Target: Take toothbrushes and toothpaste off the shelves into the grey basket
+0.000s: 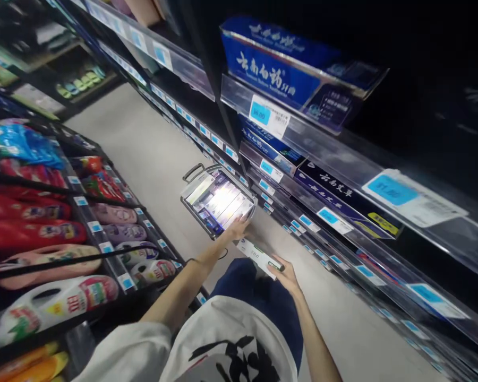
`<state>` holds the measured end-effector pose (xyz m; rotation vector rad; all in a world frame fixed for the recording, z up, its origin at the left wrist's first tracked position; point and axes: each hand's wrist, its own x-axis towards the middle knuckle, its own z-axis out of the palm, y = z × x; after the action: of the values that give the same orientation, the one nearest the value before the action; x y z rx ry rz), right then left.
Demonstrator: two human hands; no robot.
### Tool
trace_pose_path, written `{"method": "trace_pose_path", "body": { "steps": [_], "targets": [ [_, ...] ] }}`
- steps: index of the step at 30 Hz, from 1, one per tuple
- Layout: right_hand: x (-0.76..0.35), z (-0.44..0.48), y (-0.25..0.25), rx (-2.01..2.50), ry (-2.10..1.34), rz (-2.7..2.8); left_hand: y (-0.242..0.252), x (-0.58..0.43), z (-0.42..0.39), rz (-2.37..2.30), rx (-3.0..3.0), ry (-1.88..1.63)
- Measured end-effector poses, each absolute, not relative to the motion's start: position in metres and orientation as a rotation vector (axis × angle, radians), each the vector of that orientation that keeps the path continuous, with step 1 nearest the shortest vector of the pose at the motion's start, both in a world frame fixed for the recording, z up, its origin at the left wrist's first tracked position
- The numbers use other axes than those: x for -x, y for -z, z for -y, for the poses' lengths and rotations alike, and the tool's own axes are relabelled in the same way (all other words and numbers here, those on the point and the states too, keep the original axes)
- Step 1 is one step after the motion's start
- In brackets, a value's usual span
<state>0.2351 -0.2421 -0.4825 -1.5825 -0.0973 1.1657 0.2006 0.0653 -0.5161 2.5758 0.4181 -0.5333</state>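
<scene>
A clear plastic basket (191,204) with black handles stands on the grey floor and holds several long toothpaste boxes. My left hand (239,227) reaches down to its near edge, fingers on the boxes inside; whether it grips one I cannot make out. My right hand (286,273) is closed on a white toothpaste box (258,255) with green print, held just above my knee, beside the basket.
Shelves on the right (342,159) carry blue toothpaste boxes behind clear rails with blue price tags. A rack on the left (83,228) holds laundry pouches and bottles. The aisle floor (143,143) runs away between them. My knee in dark trousers is below.
</scene>
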Motion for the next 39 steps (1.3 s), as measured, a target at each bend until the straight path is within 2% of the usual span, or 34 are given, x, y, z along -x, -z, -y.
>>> {"method": "trace_pose_path", "body": {
  "steps": [4,12,21,24,29,39],
  "targets": [
    [-0.253,0.231,0.531,1.476,-1.086,0.100,0.546,-0.223,-0.109,-0.236,-2.646,0.462],
    [-0.290,0.213,0.631,1.280,-1.285,0.224,0.615,-0.229,-0.175,0.371,-2.651,0.379],
    [-0.296,0.177,0.735,1.079,-1.306,0.225,0.652,-0.219,-0.189,0.471,-2.721,0.132],
    [-0.301,0.172,0.742,1.029,-1.336,0.354,0.656,-0.218,-0.195,0.509,-2.767,0.064],
    [-0.317,0.192,0.717,1.028,-1.361,0.418,0.654,-0.217,-0.200,0.582,-2.816,0.098],
    [-0.330,0.228,0.694,1.158,-0.983,0.561,0.654,-0.216,-0.188,0.480,-2.848,0.025]
  ]
}}
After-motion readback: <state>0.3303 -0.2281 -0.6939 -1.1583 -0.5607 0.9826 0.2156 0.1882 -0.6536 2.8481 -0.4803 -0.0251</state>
